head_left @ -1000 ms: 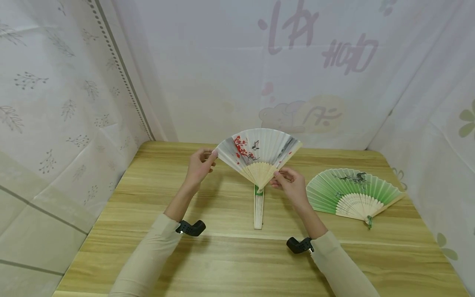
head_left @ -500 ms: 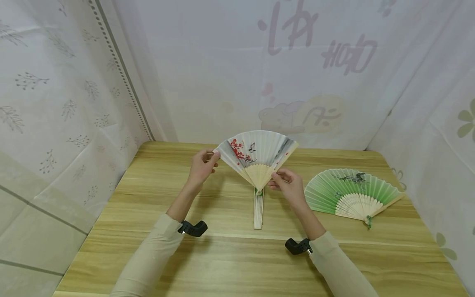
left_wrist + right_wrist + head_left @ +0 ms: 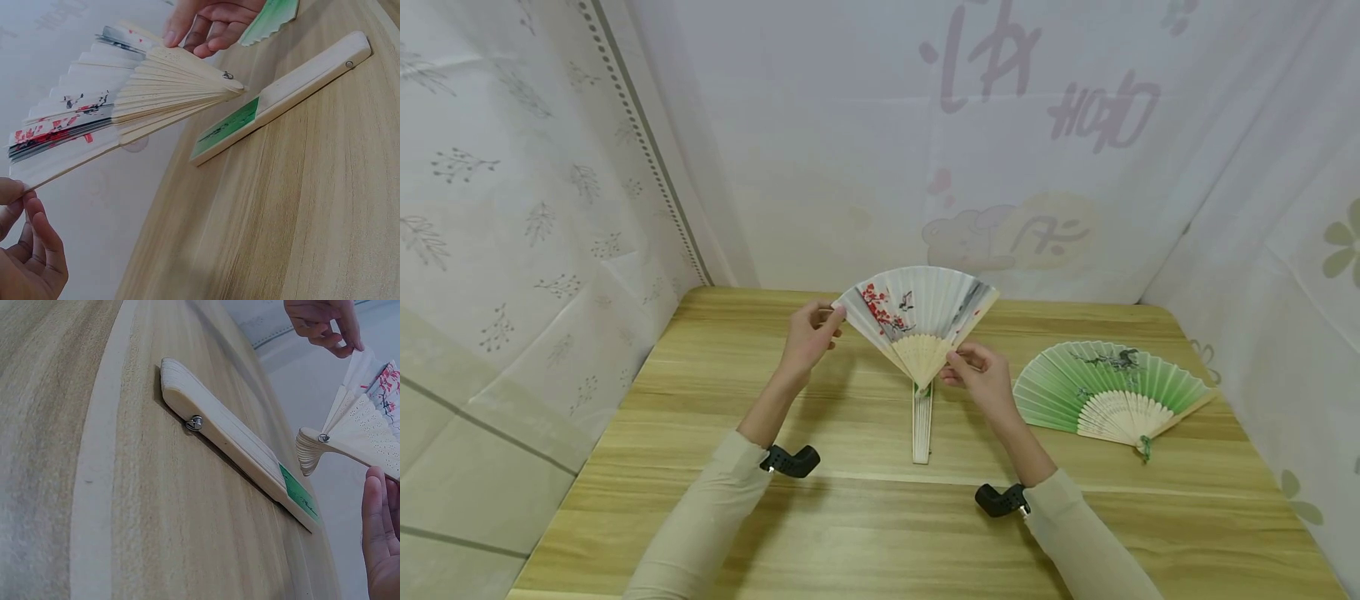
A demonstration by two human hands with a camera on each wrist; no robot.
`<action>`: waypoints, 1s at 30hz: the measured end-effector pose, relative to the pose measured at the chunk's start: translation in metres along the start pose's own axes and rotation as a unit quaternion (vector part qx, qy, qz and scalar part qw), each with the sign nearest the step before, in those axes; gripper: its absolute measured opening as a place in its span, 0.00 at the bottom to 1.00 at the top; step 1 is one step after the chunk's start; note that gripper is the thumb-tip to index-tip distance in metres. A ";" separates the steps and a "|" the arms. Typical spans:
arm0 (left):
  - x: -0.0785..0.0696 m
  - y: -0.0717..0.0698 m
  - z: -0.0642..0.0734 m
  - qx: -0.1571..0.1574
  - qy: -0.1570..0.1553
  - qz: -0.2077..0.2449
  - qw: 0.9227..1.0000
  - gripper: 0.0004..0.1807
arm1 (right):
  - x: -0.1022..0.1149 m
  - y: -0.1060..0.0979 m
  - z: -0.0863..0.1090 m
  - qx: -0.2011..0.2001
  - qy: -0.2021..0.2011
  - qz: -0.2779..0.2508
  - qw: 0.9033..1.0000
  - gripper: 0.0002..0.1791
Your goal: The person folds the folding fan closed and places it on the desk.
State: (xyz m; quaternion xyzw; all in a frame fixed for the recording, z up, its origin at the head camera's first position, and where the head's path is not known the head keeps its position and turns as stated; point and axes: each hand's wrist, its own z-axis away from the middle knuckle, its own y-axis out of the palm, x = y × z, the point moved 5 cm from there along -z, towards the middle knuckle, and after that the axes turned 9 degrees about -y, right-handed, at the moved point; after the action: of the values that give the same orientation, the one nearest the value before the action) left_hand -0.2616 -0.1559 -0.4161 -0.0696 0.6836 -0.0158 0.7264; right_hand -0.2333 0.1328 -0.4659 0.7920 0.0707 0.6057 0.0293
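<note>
In the head view, the upper end of the folded fan with pale wooden ribs and green patch (image 3: 921, 429) is hidden behind the open white fan with red blossom print (image 3: 928, 304). Right wrist view: white fan and right hand (image 3: 987, 377) cut off at right edge, left hand (image 3: 808, 337) at top. Left wrist view: left hand cropped at left, right hand and open green pleated fan (image 3: 1112, 383) at top. Dark marks on the green patch too small to read.
</note>
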 end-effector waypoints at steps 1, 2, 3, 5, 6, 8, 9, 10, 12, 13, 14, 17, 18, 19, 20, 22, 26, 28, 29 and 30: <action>0.000 0.000 0.000 0.000 -0.001 0.001 1.000 0.14 | 0.000 0.000 0.000 0.000 0.001 0.001 1.000 0.10; 0.001 0.000 0.000 0.001 -0.001 0.001 1.000 0.14 | 0.000 0.000 0.001 0.001 0.002 0.003 1.000 0.10; 0.001 0.000 0.000 0.002 -0.001 0.001 1.000 0.15 | 0.000 0.000 0.001 0.001 0.003 0.005 1.000 0.10; 0.002 0.000 -0.001 0.004 0.000 0.003 1.000 0.16 | 0.000 0.001 0.001 0.002 0.004 0.007 1.000 0.11; 0.002 0.000 -0.001 0.005 0.000 0.003 1.000 0.16 | 0.000 0.001 0.001 0.003 0.005 0.007 1.000 0.11; 0.002 0.000 -0.001 0.006 0.002 0.002 1.000 0.16 | 0.000 0.001 0.001 0.004 0.006 0.008 1.000 0.12; 0.002 0.000 -0.002 0.005 0.002 0.002 1.000 0.16 | 0.000 0.002 0.001 0.004 0.005 0.007 1.000 0.12; 0.002 0.000 -0.002 0.005 0.002 0.002 1.000 0.16 | 0.000 0.002 0.001 0.004 0.004 0.005 1.000 0.12; 0.002 0.001 -0.002 0.003 0.003 0.001 1.000 0.16 | 0.000 0.003 0.001 0.006 0.004 0.004 1.000 0.13; 0.001 0.001 -0.002 0.003 0.003 0.000 1.000 0.15 | 0.000 0.003 0.001 0.006 0.004 0.003 1.000 0.13; 0.001 0.001 -0.002 0.003 0.004 0.001 1.000 0.15 | 0.000 0.003 0.001 0.007 0.004 0.002 1.000 0.13; 0.000 0.002 -0.001 0.003 0.006 -0.001 1.000 0.13 | -0.001 0.004 0.001 0.006 0.006 0.001 1.000 0.13; 0.000 0.002 -0.001 0.003 0.007 -0.001 1.000 0.13 | -0.001 0.004 0.001 0.005 0.007 0.002 1.000 0.13; 0.000 0.002 -0.001 0.004 0.007 0.000 1.000 0.13 | -0.001 0.004 0.001 0.004 0.008 0.000 1.000 0.12; 0.000 0.002 -0.001 0.004 0.007 0.001 1.000 0.13 | -0.002 0.004 0.001 0.003 0.008 -0.001 1.000 0.12; 0.001 0.002 -0.001 0.004 0.007 0.003 1.000 0.13 | -0.002 0.005 0.001 0.004 0.009 0.000 1.000 0.12; 0.001 0.002 -0.002 0.004 0.005 0.005 1.000 0.13 | -0.002 0.006 0.001 0.004 0.009 0.000 1.000 0.11; 0.001 0.002 -0.002 0.004 0.005 0.005 1.000 0.13 | -0.001 0.006 0.001 0.004 0.010 0.001 1.000 0.11; 0.001 0.002 -0.002 0.003 0.004 0.004 1.000 0.13 | -0.001 0.006 0.001 0.005 0.012 0.002 1.000 0.11; 0.001 0.002 -0.002 0.003 0.005 0.005 1.000 0.13 | -0.001 0.007 0.001 0.005 0.013 0.002 1.000 0.11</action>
State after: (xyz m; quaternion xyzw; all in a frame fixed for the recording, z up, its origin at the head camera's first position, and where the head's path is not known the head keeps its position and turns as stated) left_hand -0.2637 -0.1539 -0.4176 -0.0643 0.6873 -0.0144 0.7234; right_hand -0.2322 0.1261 -0.4665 0.7842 0.0726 0.6158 0.0227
